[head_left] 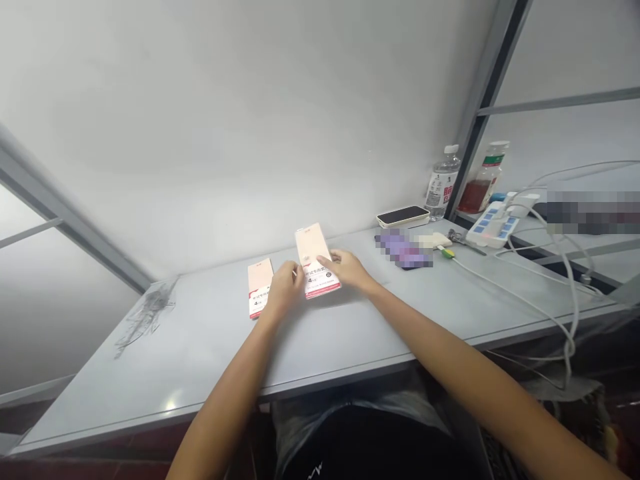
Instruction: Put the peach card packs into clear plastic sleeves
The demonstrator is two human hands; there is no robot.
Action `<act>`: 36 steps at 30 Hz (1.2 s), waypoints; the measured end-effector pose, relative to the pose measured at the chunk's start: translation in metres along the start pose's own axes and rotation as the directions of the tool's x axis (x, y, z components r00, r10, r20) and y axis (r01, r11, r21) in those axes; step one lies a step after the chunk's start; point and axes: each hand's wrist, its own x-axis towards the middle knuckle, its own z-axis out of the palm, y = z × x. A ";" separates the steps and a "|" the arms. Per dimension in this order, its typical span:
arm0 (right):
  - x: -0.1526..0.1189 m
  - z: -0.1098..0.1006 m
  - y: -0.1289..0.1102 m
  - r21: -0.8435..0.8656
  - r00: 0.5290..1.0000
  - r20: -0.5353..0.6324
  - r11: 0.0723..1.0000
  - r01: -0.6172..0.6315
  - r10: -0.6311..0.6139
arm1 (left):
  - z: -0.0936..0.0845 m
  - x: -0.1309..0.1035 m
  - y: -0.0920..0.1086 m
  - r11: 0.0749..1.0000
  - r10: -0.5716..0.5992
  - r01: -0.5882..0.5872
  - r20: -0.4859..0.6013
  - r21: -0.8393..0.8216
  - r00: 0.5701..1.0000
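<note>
Head view shows me the pink packet held over the table, my right hand pinching its right side, thumb in front. My left hand curls at its left edge; I cannot tell its grip. Beside it lies a second packet.

Right hand has a pink packet gripped, left hand right at its edge. Another packet lies on the desk.
</note>
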 end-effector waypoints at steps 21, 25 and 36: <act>-0.012 0.001 -0.014 0.296 0.943 0.316 0.955 0.009 -0.106 | -0.004 -0.002 -0.002 0.973 0.022 0.022 0.188 -0.229 0.982; -0.011 0.000 -0.011 0.285 0.938 0.331 0.959 0.002 -0.100 | -0.002 -0.002 -0.005 0.966 0.039 0.011 0.184 -0.260 0.982; -0.012 0.002 -0.006 0.179 0.914 0.384 0.982 0.064 -0.130 | -0.001 -0.003 -0.009 0.958 -0.055 0.125 0.261 -0.260 0.964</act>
